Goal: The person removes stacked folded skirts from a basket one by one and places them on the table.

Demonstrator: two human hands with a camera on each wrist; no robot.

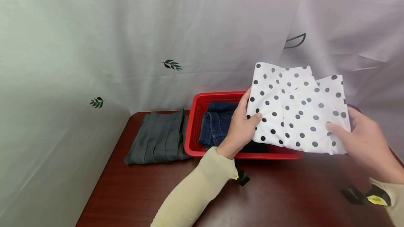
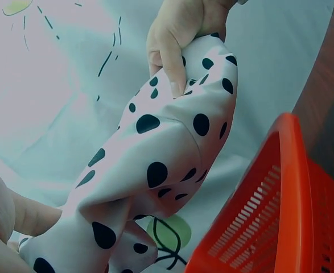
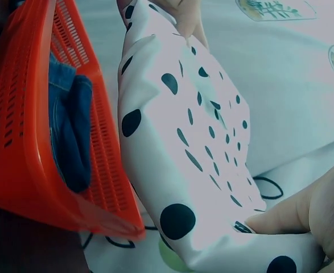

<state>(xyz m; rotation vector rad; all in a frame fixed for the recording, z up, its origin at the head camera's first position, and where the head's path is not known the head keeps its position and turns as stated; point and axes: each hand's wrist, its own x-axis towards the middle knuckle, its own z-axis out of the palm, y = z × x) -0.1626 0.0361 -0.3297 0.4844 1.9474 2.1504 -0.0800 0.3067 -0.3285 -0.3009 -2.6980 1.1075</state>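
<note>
A folded white cloth with black polka dots (image 1: 298, 109) is held up between my two hands, over the right part of a red basket (image 1: 202, 154). My left hand (image 1: 241, 127) grips its left edge, thumb on top and fingers behind. On the opposite edge, my right hand (image 1: 366, 139) pinches the cloth the same way. The left wrist view shows the cloth (image 2: 172, 142) sagging in a fold between the hands. Folded blue jeans (image 1: 217, 123) lie in the basket, partly hidden behind my left hand and the cloth.
A folded dark grey pleated garment (image 1: 157, 137) lies on the brown table (image 1: 126, 192), left of the basket and against its side. Behind the table hangs a pale curtain (image 1: 205, 38) with leaf prints. The basket's wall (image 3: 27, 114) rises close beside the cloth in the right wrist view.
</note>
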